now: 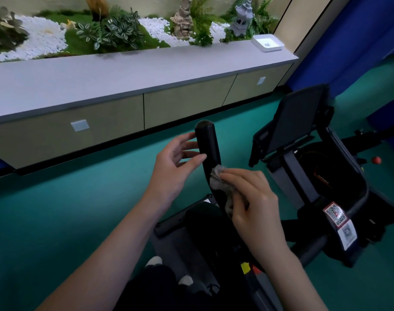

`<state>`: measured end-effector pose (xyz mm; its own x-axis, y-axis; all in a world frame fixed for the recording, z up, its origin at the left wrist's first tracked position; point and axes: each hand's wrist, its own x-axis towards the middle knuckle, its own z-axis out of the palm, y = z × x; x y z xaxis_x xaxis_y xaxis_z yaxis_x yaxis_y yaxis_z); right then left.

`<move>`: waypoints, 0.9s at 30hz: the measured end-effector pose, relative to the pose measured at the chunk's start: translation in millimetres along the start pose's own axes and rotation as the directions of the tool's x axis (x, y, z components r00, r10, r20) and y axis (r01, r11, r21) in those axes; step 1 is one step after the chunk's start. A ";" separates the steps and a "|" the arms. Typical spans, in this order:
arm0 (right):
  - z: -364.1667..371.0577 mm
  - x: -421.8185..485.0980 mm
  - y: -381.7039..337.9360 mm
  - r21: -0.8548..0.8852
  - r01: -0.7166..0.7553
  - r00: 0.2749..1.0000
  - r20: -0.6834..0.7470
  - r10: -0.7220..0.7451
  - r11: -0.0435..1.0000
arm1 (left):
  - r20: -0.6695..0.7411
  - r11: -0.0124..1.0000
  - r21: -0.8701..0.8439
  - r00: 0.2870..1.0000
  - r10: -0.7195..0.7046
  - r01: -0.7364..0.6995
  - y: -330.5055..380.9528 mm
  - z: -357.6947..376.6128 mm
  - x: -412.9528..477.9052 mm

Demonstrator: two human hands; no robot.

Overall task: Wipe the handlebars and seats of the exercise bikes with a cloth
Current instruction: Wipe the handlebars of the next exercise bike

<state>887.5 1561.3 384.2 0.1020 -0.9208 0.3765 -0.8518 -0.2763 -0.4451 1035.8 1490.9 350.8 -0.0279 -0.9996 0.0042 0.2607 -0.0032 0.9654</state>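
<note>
Green floor (57, 209) is lying under one black bike (303, 176); right hand (254, 205) is pinching one crumpled grey cloth (217, 178) against handlebar (208, 144), left hand (176, 167) is hovering open.

Both forearms are bare to the frame's lower edge, with no sleeve in view. The left hand (176, 167) and right hand (254, 205) wear no gloves, rings or watch. Dark trousers (151, 288) and light-toed footwear (154, 261) show below.
</note>
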 end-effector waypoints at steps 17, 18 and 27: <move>5.4 53.7 -0.2 0.087 0.270 0.962 0.012 -0.272 0.959 | 0.017 0.994 -0.013 0.994 -0.106 0.106 -23.2 5.9 -16.8; 2.9 47.6 4.0 0.119 0.268 0.960 0.047 -0.275 0.956 | 0.009 0.995 -0.020 0.995 -0.096 0.096 -24.5 7.2 -18.7; -3.4 81.6 -1.3 0.118 0.571 0.811 0.075 -0.580 0.813 | -0.198 0.987 -0.137 0.974 -0.109 0.082 -33.5 29.8 -35.9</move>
<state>895.3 1487.5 418.2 0.6154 -0.6069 0.5029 -0.5732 -0.7826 -0.2430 999.3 1527.7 326.1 0.1360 -0.9789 -0.1526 0.3876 -0.0892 0.9175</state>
